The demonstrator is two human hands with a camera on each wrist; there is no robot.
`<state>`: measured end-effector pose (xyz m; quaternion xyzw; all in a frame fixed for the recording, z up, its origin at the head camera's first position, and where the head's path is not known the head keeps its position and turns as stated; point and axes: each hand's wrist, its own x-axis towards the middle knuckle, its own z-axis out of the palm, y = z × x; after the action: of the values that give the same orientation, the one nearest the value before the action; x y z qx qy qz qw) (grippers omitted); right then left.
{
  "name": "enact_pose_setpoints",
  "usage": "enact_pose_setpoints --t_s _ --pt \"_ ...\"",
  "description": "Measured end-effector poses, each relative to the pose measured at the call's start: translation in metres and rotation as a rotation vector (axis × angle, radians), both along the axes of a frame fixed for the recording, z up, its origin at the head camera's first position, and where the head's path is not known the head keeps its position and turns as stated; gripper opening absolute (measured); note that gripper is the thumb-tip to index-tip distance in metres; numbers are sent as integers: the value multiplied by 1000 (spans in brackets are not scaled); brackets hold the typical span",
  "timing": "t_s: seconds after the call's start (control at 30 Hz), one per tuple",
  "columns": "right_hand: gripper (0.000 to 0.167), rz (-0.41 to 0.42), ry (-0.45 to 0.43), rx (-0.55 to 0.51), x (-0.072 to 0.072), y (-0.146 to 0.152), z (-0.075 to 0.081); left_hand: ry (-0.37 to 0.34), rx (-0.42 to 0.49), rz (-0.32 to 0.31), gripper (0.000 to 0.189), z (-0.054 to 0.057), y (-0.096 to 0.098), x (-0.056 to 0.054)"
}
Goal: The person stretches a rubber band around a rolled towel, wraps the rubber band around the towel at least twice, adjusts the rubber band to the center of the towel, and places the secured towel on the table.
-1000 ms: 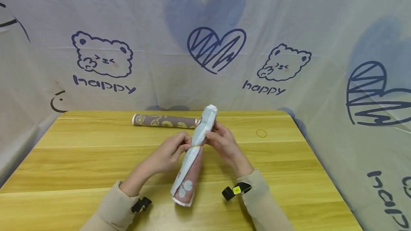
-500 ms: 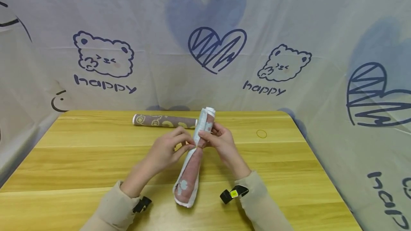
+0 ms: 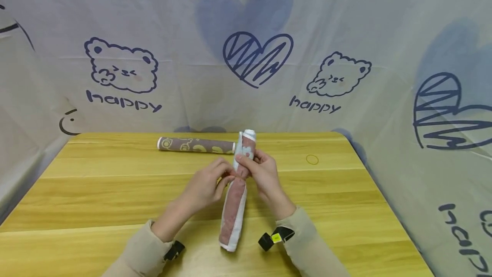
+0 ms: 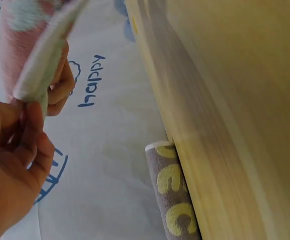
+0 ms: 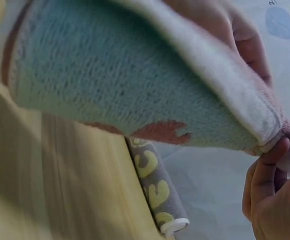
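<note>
A rolled pink and pale blue towel is held up over the table, its middle drawn into a narrow waist. My left hand pinches at that waist with thumb and fingertips, where a thin yellow rubber band was visible earlier; the fingers now mostly hide it. Above the waist, my right hand grips the upper part of the roll, thumb across the front. In the left wrist view, a white edge of the towel rises from the left fingertips. The right wrist view shows the pale blue side flaring away from the pinch.
Behind the hands, a grey-brown rolled towel with yellow figures lies near the table's back edge. A loose yellow rubber band lies at the right on the wooden table. A printed cloth hangs around the back and sides.
The towel has turned about its length, so more pink faces up. Its lower end has swung to the right. Both hands stay close to its waist.
</note>
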<state>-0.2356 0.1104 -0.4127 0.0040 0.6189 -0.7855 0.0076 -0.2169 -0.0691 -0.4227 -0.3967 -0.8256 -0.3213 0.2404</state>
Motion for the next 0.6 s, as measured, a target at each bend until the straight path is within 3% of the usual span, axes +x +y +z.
enact_pose_setpoints --t_s 0.3,0.47,0.6 --pt "33 -15 -45 -14 -7 3 -11 -109 -124 -75 10 1 2 4" --pt "38 30 -52 9 -7 3 -8 -110 -115 1 11 -1 -1 2" --pt "44 85 -10 36 -4 2 -3 -99 -89 104 14 1 -7 -2"
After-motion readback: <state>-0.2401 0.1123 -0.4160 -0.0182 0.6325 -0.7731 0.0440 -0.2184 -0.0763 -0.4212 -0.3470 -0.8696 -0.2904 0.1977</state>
